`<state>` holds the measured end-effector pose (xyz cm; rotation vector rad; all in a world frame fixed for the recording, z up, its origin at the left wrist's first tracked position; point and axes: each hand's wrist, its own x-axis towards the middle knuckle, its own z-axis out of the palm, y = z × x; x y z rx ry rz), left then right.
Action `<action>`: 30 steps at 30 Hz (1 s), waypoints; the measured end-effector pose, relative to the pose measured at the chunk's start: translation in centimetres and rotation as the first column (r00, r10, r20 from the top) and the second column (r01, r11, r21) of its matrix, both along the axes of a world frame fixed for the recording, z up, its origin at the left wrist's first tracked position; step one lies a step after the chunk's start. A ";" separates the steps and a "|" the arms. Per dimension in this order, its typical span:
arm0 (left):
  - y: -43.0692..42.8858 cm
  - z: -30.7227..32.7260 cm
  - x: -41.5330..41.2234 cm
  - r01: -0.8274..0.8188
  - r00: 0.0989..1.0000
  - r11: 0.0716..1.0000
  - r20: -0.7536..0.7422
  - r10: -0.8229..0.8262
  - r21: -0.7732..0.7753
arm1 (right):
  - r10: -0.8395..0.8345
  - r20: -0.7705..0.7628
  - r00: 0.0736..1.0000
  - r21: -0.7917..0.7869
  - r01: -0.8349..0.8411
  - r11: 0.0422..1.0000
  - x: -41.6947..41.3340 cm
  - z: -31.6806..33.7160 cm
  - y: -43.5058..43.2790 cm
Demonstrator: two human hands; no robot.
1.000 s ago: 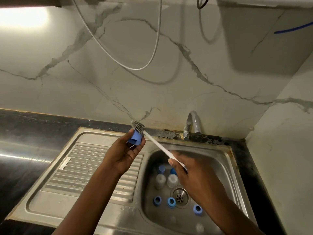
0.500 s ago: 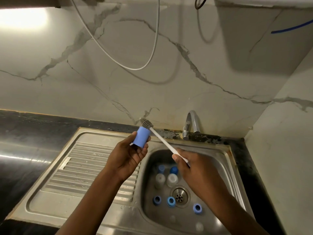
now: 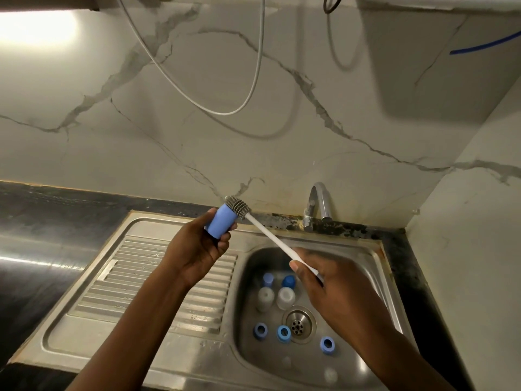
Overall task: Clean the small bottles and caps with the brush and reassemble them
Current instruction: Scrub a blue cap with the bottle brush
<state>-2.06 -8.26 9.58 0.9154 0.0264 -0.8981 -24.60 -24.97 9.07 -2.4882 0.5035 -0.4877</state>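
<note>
My left hand (image 3: 197,249) grips the blue bottle (image 3: 220,223); my right hand (image 3: 335,289) grips the brush (image 3: 270,235), bristles at its mouth.

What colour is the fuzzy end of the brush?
Grey. The brush head sits at the blue bottle in the left hand; the head view shows it.

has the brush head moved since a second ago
Yes. The brush head has shifted right toward the tap, at the end of the blue bottle.
</note>
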 end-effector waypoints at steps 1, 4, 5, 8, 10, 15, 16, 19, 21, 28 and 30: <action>-0.1 -0.1 -0.2 0.015 1.000 1.000 0.004 -0.015 0.009 | 0.002 -0.001 1.000 -0.007 -0.002 1.000 0.2 0.1 0.0; -0.5 -0.5 -0.8 0.033 0.999 0.999 0.003 -0.033 0.011 | 0.013 -0.011 1.000 -0.010 -0.013 1.000 0.8 0.4 0.0; -0.5 -0.5 -0.7 0.019 1.000 1.000 0.001 -0.019 0.009 | 0.014 -0.022 1.000 -0.011 -0.014 1.000 1.0 0.5 0.0; -0.2 -0.4 0.0 -0.052 0.998 0.999 -0.032 0.052 0.002 | 0.026 -0.030 0.999 -0.005 -0.026 1.000 0.8 0.8 0.5; 0.2 -0.3 0.6 -0.081 0.996 0.997 -0.036 0.081 0.000 | 0.038 -0.025 0.999 -0.009 -0.038 0.999 0.4 0.7 0.9; 0.3 -0.9 0.0 -0.099 0.995 0.994 -0.030 0.100 0.037 | 0.050 -0.067 0.996 0.039 -0.047 0.998 -0.4 0.9 1.3; 0.1 -1.0 -0.4 -0.087 0.996 0.995 -0.020 0.088 0.049 | 0.044 -0.076 0.996 0.031 -0.042 0.999 -0.3 0.9 1.2; -0.4 -1.1 -1.4 -0.050 0.999 0.997 -0.009 0.051 0.063 | 0.030 -0.087 0.996 0.003 -0.030 1.000 0.4 0.8 0.9; -0.5 -1.1 -1.6 -0.027 0.999 0.998 -0.019 0.028 0.056 | 0.026 -0.068 0.997 -0.004 -0.026 1.000 0.9 0.8 0.9; 0.8 0.1 0.0 -0.092 0.994 0.993 -0.059 0.088 -0.070 | 0.027 -0.044 0.999 0.026 -0.025 0.999 0.1 0.6 1.2; 1.0 0.3 0.1 -0.085 0.995 0.994 -0.049 0.082 -0.062 | 0.037 -0.062 0.997 0.048 -0.034 0.998 -0.5 0.8 1.3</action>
